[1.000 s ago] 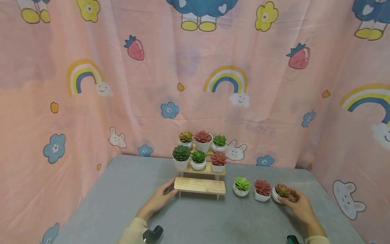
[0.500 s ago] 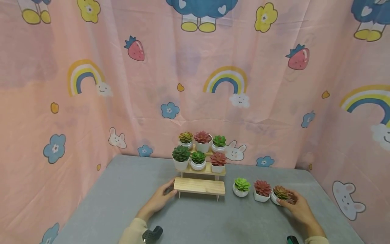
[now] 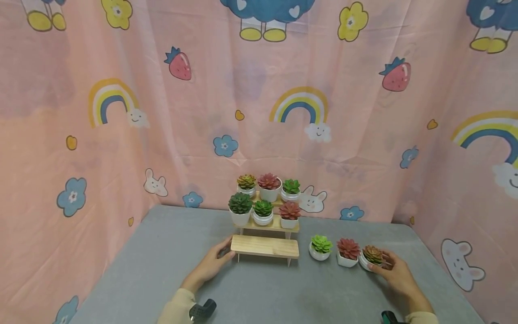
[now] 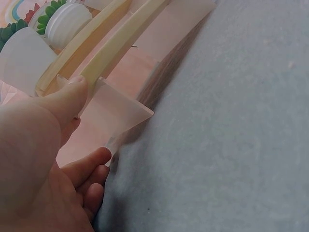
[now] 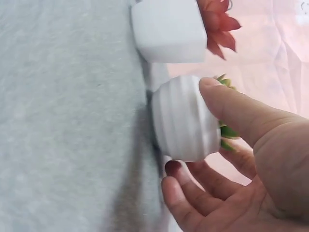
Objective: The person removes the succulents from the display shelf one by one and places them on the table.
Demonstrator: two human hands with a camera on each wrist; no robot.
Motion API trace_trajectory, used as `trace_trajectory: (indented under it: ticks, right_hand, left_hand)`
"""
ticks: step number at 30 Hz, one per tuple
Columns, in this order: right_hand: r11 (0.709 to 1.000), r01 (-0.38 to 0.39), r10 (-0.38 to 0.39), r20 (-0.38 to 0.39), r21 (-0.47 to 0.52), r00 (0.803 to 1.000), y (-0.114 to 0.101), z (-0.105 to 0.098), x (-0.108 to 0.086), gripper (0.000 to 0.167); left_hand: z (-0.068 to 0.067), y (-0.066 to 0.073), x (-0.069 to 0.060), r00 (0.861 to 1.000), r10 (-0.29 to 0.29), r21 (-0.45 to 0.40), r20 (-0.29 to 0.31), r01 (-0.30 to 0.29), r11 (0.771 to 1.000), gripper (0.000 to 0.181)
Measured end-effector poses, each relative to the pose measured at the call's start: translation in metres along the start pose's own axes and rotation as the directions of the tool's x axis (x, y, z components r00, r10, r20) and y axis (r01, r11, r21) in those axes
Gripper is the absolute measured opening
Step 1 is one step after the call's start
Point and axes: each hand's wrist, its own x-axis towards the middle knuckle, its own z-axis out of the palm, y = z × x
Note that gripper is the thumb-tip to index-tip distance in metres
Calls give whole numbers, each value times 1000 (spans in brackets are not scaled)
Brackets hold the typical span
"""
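My right hand (image 3: 398, 276) holds a round ribbed white pot (image 5: 186, 118) with an orange-brown succulent (image 3: 372, 254), thumb on one side and fingers on the other; the pot stands on the table. Beside it is a square white pot with a red succulent (image 3: 348, 249), then a round pot with a bright green succulent (image 3: 321, 244). My left hand (image 3: 210, 265) is at the left end of the lowest wooden shelf (image 3: 265, 246), its thumb (image 4: 72, 94) against the board's edge in the left wrist view and the other fingers loosely bent below.
Behind the lowest shelf, the middle tier (image 3: 269, 226) bears three potted succulents, and three more stand on the top tier (image 3: 275, 201). A pink patterned curtain (image 3: 259, 81) hangs behind the grey table (image 3: 174, 234) and along both sides.
The right hand has shifted the orange-brown succulent's pot slightly left, closer to the red one. The left hand and the shelves have stayed in place.
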Motion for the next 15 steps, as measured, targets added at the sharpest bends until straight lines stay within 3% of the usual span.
trace_trajectory:
  ticks: [8,15]
  right_hand:
    - [999,45,-44,-45,20,998,-12,-13,-7,79]
    - [996,75,-72,-84,37,994,-37,-18,-18,82]
  left_hand:
    - [0,0,0,1000,21,15,4,-21,1000,65]
    - [0,3,-2,1000,21,26,-4,-21,999,64]
